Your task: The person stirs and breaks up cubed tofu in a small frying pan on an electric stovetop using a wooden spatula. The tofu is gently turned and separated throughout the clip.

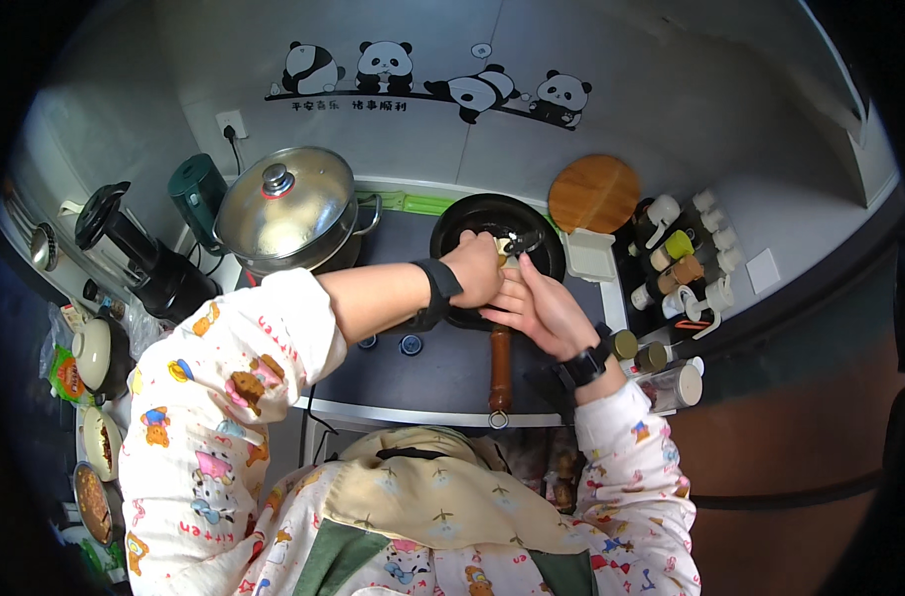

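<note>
My left hand (473, 270) is curled over a frying pan (452, 216), with a small pale-yellow thing (504, 247) at its fingers. What that thing is cannot be made out. Just to the right and below, my right hand (545, 307) has its palm turned up and its fingers stretched out beside my left hand. Beyond my right thumb, a dark glossy shape (527, 242) shows in the pan; it is too unclear to name. The pan is black inside, and its brown wooden handle (501, 369) points towards me. My hands hide part of the pan.
At the left stand a lidded steel pot (288, 205), a green kettle (199, 190) and a black blender (154, 268). A round wooden board (594, 194) leans behind a white tray (591, 255). Seasoning containers (679, 268) line the right side. Two knobs (410, 344) sit near the front.
</note>
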Motion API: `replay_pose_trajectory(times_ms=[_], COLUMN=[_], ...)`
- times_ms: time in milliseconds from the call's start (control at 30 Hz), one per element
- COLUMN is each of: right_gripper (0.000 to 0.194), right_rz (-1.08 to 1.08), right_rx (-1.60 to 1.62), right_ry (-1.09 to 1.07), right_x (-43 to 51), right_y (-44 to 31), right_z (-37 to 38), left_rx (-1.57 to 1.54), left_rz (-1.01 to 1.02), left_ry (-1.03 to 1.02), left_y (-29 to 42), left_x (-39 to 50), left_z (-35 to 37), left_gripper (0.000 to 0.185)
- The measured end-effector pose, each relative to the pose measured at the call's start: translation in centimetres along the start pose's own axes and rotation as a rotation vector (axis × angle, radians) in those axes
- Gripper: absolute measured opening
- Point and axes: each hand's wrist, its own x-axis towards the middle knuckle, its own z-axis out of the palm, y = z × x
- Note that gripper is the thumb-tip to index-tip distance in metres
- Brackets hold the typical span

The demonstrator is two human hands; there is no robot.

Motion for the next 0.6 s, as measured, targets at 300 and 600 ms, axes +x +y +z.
replay_pose_trajectory(times_ms=[300,600], right_gripper=[0.029,0.032], right_rz=[0.166,0.063], right_rx=[0.250,-1.520], right_ry=[0.144,0.448], right_x=[1.1,-0.2], right_y=[-0.1,-6.7], right_z=[-2.2,-10.5], left_rx=[-0.092,-0.186], left_rz=[0.347,-0.001], left_ry=[-0.043,-0.060], left_y=[-1.3,-10.9], left_x=[-4.8,-8.7], left_z=[0.3,-1.8], left_gripper=[0.055,0.049])
